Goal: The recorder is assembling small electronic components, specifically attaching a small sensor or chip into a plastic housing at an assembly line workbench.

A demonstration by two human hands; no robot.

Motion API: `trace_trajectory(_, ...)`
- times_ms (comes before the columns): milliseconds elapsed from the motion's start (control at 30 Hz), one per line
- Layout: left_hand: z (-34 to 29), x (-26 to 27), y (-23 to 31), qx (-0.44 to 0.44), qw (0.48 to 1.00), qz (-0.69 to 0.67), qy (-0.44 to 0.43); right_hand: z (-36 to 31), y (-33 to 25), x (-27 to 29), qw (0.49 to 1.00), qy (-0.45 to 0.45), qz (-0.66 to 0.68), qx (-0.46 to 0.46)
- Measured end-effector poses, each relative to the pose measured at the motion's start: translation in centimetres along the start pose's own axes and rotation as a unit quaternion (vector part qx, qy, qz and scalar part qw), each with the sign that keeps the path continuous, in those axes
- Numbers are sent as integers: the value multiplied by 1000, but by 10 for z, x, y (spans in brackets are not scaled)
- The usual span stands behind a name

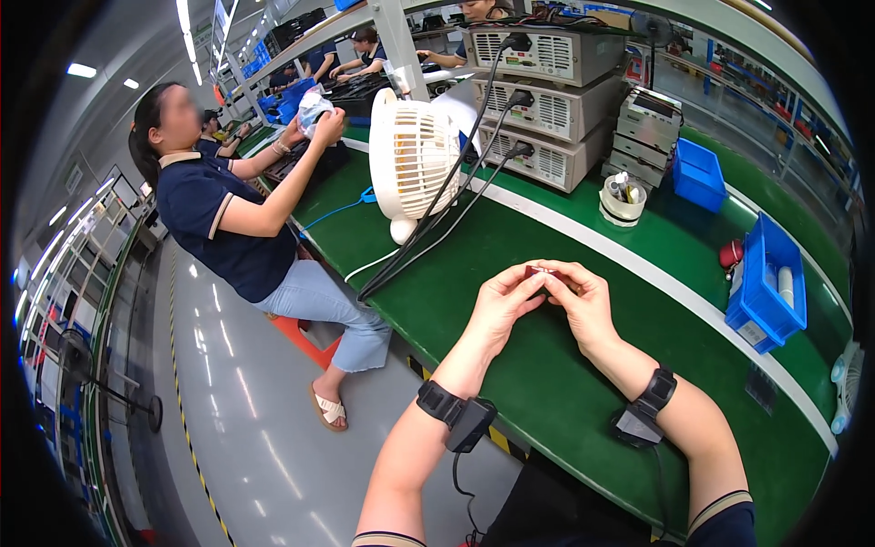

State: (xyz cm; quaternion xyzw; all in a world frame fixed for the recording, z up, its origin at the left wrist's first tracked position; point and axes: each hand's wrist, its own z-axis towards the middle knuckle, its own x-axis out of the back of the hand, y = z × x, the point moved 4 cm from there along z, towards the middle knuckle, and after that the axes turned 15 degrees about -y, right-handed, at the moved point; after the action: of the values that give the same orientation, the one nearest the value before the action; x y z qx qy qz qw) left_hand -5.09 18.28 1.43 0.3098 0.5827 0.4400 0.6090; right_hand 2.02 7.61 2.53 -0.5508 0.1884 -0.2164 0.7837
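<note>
My left hand (503,303) and my right hand (581,298) meet above the green bench top (547,401). Between their fingertips is a small dark red piece (539,271), mostly covered by the fingers, so its kind does not show. Thumbs and forefingers of both hands are pinched on it. Each wrist wears a black strap with a small black box, the left one (456,415) and the right one (644,408), with a thin cable hanging down.
A white fan (410,164) and black cables (437,219) stand left of my hands. Beyond are stacked grey instruments (547,109), a white tub (622,201) and blue bins (770,287) (699,173). At left a seated co-worker (228,201) holds a clear plastic bag (314,107).
</note>
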Motion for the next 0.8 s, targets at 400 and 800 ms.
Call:
trace_trajectory(400, 3, 38, 7, -98, 988, -71, 91, -46, -12, -8, 991, 6, 48, -121)
trace_trajectory(800, 1, 50, 11, -162, 971, -107, 139, -150, -47, 41, 977, 2, 83, -196)
